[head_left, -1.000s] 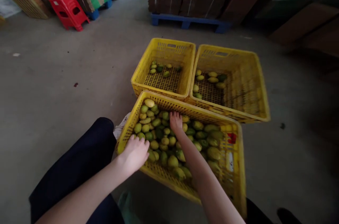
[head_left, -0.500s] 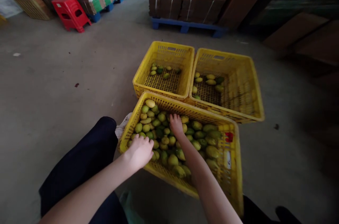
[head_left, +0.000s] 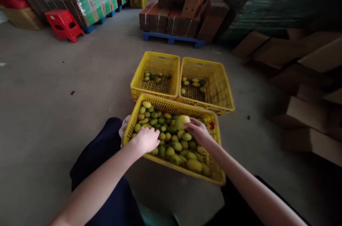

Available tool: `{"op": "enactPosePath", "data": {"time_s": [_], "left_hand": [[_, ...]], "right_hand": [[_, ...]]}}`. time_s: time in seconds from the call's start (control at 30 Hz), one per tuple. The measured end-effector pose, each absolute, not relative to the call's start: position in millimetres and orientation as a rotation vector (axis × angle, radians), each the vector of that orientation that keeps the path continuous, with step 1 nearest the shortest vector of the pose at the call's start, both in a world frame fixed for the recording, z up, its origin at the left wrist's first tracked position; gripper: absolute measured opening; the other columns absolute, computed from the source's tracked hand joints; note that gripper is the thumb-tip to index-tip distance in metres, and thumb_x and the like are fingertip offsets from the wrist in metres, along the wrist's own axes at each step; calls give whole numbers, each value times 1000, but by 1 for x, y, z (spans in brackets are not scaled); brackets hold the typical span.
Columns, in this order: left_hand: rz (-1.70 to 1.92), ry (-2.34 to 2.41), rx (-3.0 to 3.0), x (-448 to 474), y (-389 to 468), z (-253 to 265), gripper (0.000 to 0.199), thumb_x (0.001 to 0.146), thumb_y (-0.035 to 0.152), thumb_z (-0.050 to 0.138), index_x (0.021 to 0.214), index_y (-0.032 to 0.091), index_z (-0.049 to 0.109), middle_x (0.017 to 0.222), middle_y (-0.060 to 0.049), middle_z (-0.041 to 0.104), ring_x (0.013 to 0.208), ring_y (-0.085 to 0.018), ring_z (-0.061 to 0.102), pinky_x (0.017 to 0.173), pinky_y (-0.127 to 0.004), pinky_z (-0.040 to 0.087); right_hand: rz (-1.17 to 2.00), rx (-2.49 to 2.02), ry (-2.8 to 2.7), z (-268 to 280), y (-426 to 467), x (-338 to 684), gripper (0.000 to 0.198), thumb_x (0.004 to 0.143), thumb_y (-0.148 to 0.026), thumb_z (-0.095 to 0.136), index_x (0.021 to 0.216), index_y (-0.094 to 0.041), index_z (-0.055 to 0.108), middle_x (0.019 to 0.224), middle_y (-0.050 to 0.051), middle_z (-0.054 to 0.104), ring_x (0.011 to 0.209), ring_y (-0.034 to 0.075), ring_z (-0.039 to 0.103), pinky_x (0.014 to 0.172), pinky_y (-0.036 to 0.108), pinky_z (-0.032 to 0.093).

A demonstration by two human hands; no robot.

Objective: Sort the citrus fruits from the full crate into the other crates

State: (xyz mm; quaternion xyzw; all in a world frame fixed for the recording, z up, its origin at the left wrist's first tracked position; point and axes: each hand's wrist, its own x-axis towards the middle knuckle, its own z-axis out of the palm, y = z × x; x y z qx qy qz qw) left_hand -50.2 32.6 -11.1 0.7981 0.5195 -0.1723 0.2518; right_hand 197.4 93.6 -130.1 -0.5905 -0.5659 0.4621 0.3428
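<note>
A yellow crate [head_left: 175, 171] full of yellow and green lemons [head_left: 170, 152] stands right in front of me. In my right hand [head_left: 199, 130], a large pale yellow-green lemon [head_left: 182, 122] is gripped by the fingertips, raised over the pile. My left hand [head_left: 146, 140] rests over the near left side of the same crate, back of the hand up. Its fingers curl down among the lemons, and whatever they grip is hidden beneath them.
Two more yellow crates, one behind on the left [head_left: 135, 89] and one on the right [head_left: 226, 92], hold several lemons each. Beyond are a blue pallet [head_left: 171, 38] with bundled cardboard and a red stool [head_left: 64, 25]. Cardboard boxes [head_left: 307, 112] lie to the right.
My right hand has come up out of the pile and moved right, now with a lemon in it. The left hand has shifted slightly right. The view has tilted up and turned right.
</note>
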Motion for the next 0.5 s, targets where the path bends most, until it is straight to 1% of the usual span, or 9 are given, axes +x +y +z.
{"op": "enactPosePath", "data": {"time_s": [0.07,0.1,0.17,0.2,0.23,0.33,0.37,0.43,0.5], "left_hand": [[-493,1316,2094,-48,41,-17,42,93,28,40,129,12,57,127,-18,64,115,-31,63,94,-40,48],[-512,1266,2045,-46,46,-23,43,93,29,42,132,16,55,132,-15,62,119,-29,60,96,-39,48],[-567,1207,1991,-43,55,-41,43,91,27,46,133,23,55,134,-10,62,120,-26,60,97,-35,48],[-598,1186,1966,-41,58,-53,42,90,26,48,131,23,57,131,-9,64,119,-25,61,96,-35,48],[-631,1169,1937,-39,61,-65,38,89,25,52,126,22,60,127,-9,66,118,-25,61,96,-35,49],[-753,1146,1816,-33,71,-100,26,83,23,66,108,16,68,109,-10,71,102,-27,66,88,-39,54],[-781,1143,1772,-30,76,-110,26,83,24,69,107,14,67,106,-10,70,97,-25,67,84,-39,55],[-770,1170,1726,-19,90,-127,31,89,31,64,115,14,62,113,-9,66,97,-21,65,83,-41,56],[-678,1231,1737,-4,106,-141,35,92,35,60,122,16,58,121,-10,61,103,-22,63,86,-43,55]], "right_hand": [[1513,-1328,-974,-80,78,217,29,66,-40,69,86,-21,67,78,6,70,70,21,66,62,34,55],[1587,-1218,-782,-57,67,224,25,64,-38,70,83,-22,68,80,5,71,71,22,66,62,34,55],[1605,-1037,-507,-17,46,231,26,67,-39,68,89,-24,68,91,6,72,79,22,67,64,34,57],[1617,-964,-410,-3,35,232,33,69,-42,65,96,-23,68,97,7,71,80,21,66,63,33,57],[1639,-909,-323,6,27,230,38,69,-44,65,100,-21,67,97,7,71,75,18,65,60,31,57],[1658,-833,-109,5,10,222,32,72,-38,65,97,-19,64,80,3,66,61,13,57,52,25,54],[1651,-827,-41,-2,7,220,28,72,-35,65,95,-19,63,78,2,65,60,13,57,51,25,53],[1634,-833,115,-20,3,216,26,72,-31,65,94,-19,62,77,1,66,61,13,58,52,25,54],[1642,-879,254,-35,-2,214,24,72,-28,66,94,-19,61,77,2,68,65,15,62,55,26,55]]}}
